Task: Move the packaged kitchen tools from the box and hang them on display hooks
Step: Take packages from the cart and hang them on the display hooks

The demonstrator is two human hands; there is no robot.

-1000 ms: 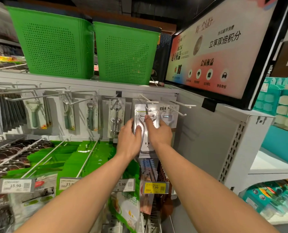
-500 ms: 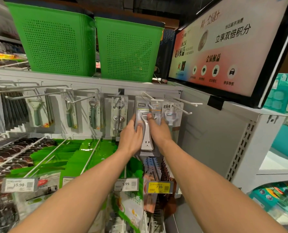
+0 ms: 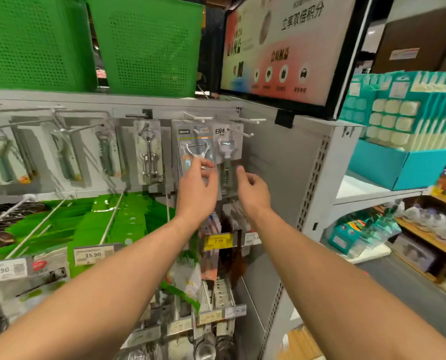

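A packaged peeler (image 3: 194, 144) hangs at the front of a stack of like packs on a white display hook (image 3: 198, 117) on the grey pegboard. My left hand (image 3: 198, 185) is just below it, fingers loosely curled, fingertips in front of the pack's lower part; I cannot tell if they touch. My right hand (image 3: 253, 188) hovers to the right with relaxed fingers, holding nothing, in front of a neighbouring "BM" tool pack (image 3: 225, 146). To the left hangs a corkscrew pack (image 3: 149, 152).
Two green perforated baskets (image 3: 149, 45) stand on the shelf top, and an advertising sign (image 3: 289, 48) leans at the right. Long hooks with green packets (image 3: 107, 219) and price tags (image 3: 218, 241) jut out below. Teal boxes (image 3: 398, 162) fill the right shelving.
Both hands have let go of the peeler pack and drawn back and down from it; it now hangs on the hook. The view has swung to the right.
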